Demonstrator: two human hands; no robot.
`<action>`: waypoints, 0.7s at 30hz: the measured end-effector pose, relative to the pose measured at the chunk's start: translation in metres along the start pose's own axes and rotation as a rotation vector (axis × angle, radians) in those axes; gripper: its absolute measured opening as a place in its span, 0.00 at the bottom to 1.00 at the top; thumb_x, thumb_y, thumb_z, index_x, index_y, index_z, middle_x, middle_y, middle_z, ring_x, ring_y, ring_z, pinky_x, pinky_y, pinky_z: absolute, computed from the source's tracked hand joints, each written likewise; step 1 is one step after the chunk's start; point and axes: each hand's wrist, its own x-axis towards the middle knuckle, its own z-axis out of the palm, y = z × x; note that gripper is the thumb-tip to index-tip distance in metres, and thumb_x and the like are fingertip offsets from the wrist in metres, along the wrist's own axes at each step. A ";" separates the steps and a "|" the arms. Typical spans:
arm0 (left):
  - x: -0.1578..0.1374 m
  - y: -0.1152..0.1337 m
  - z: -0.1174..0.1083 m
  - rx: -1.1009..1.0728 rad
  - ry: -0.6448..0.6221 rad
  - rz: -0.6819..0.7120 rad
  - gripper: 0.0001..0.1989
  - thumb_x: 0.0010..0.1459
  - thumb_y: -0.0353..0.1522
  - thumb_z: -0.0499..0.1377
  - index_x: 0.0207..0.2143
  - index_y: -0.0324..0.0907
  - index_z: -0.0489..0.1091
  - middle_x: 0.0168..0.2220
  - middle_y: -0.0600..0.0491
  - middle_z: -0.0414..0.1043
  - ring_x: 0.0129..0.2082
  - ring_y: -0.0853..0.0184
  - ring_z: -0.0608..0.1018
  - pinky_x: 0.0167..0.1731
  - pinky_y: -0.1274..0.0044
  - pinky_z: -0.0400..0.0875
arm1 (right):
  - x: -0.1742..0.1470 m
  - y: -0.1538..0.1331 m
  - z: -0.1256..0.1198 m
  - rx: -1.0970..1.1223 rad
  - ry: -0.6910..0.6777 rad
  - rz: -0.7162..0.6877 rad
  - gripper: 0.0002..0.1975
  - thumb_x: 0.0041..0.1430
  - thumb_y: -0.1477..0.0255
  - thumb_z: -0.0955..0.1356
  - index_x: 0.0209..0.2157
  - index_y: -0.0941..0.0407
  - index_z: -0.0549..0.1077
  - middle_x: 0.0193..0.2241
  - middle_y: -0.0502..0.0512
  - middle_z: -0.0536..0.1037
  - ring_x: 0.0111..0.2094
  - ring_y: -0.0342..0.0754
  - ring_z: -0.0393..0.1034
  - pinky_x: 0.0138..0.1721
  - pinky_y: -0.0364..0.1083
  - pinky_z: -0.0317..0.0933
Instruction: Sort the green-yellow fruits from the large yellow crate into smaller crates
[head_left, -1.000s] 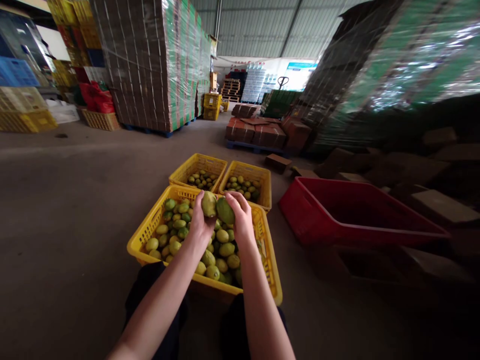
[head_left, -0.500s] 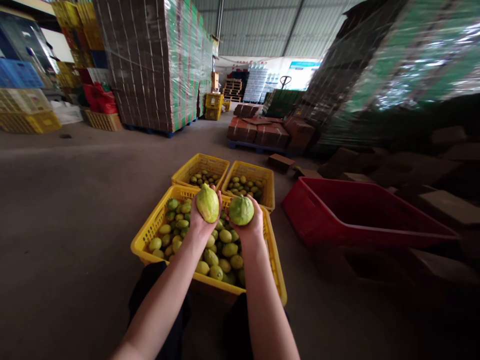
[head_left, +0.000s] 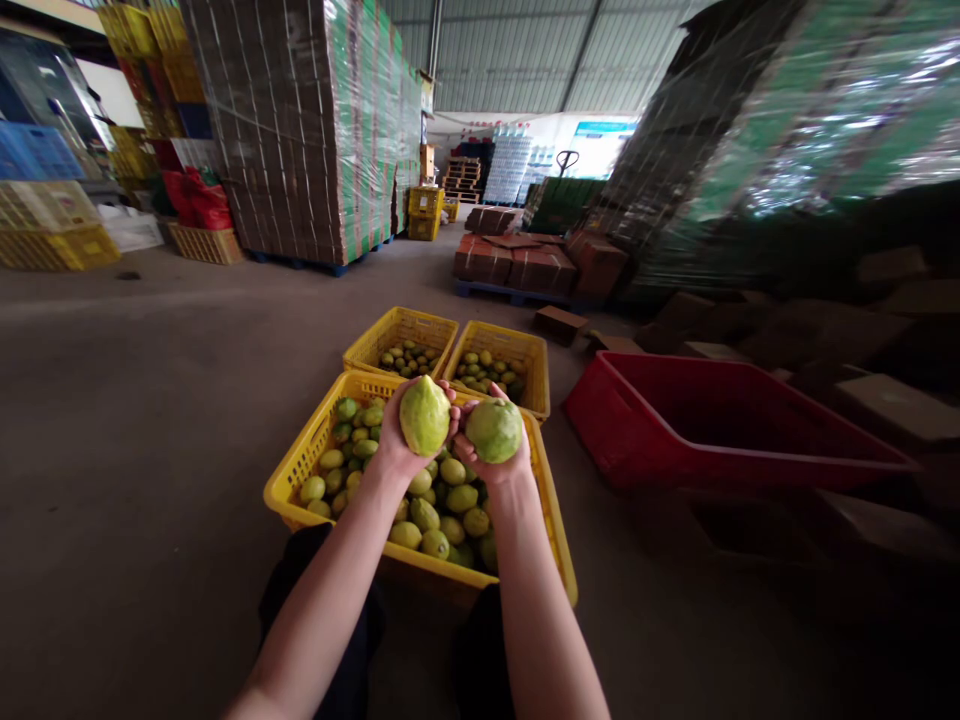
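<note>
Head camera: what is each hand holding?

Fruit, one apiece. The left hand (head_left: 394,440) carries a yellow-green fruit (head_left: 424,418) with its pointed end up; the right hand (head_left: 514,464) carries a rounder, greener fruit (head_left: 493,430). Both are raised over the large yellow crate (head_left: 553,520), toward its far edge.

How are the fingers set?

Left: curled around the fruit, tips showing along its inner side. Right: bent beneath and beside its fruit, like a cup. Neither top is covered. The inner fingertips of the two hands come very near each other; I can't tell whether they touch.

So what might go wrong?

A roll-out, I'd say. Both seem cradled more than squeezed, so a sharp wrist turn could tip one loose. Here it would probably land on the loose fruits (head_left: 424,514) below and bruise something.

And off to the side?

The right hand is close to the crate's right edge; a drop beyond that could reach the floor, on the side where the red tub (head_left: 645,430) stands.

Anything else?

Knocking the two together, since little space separates them. Reaching low, the forearms could also catch the crate's near edge.
</note>
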 end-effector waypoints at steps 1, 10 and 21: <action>0.000 0.000 -0.001 -0.005 -0.001 -0.032 0.12 0.58 0.39 0.58 0.32 0.41 0.76 0.30 0.48 0.77 0.30 0.62 0.80 0.29 0.73 0.77 | -0.001 -0.001 -0.001 0.022 -0.004 -0.007 0.25 0.61 0.51 0.63 0.20 0.55 0.72 0.17 0.52 0.75 0.12 0.42 0.59 0.10 0.41 0.49; 0.006 0.005 -0.001 -0.222 0.094 -0.018 0.14 0.64 0.37 0.55 0.44 0.41 0.76 0.36 0.48 0.80 0.39 0.64 0.83 0.38 0.75 0.79 | 0.005 0.001 -0.012 0.114 0.175 -0.140 0.12 0.56 0.63 0.66 0.33 0.55 0.78 0.29 0.56 0.82 0.28 0.49 0.75 0.24 0.46 0.69; 0.012 -0.009 -0.007 0.043 0.056 0.095 0.21 0.61 0.42 0.53 0.48 0.41 0.77 0.46 0.44 0.81 0.52 0.51 0.79 0.48 0.61 0.76 | 0.007 0.025 0.010 -0.532 0.489 -0.745 0.20 0.48 0.57 0.73 0.42 0.51 0.77 0.42 0.53 0.78 0.47 0.55 0.74 0.51 0.54 0.68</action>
